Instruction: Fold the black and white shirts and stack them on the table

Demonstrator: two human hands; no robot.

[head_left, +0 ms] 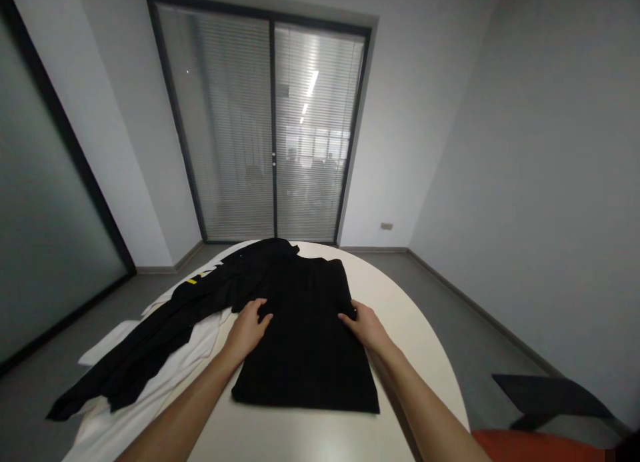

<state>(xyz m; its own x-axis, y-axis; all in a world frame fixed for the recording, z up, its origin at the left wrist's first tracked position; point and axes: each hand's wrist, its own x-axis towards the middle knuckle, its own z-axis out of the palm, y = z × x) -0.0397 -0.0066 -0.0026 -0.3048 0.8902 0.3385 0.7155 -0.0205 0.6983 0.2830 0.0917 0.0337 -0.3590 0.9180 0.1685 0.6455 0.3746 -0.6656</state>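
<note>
A black garment [307, 355], folded into a long panel, lies flat on the pale round table. My left hand [250, 329] grips its left edge about halfway up, thumb and forefinger curled over the cloth. Across from it, my right hand [369, 325] holds the right edge with the thumb on top; the other fingers are partly hidden at the side. Beside the left hand lies another black garment [165, 322] with white and yellow marks, its long end hanging past the table's left side. White cloth [185, 355] shows underneath it.
The round table [415, 335] has a curved edge on the right. An orange seat [535, 445] and a dark chair part [550, 395] stand at the lower right. Glass panels with blinds [235, 129] are beyond the table, and a plain wall [545, 182] rises on the right.
</note>
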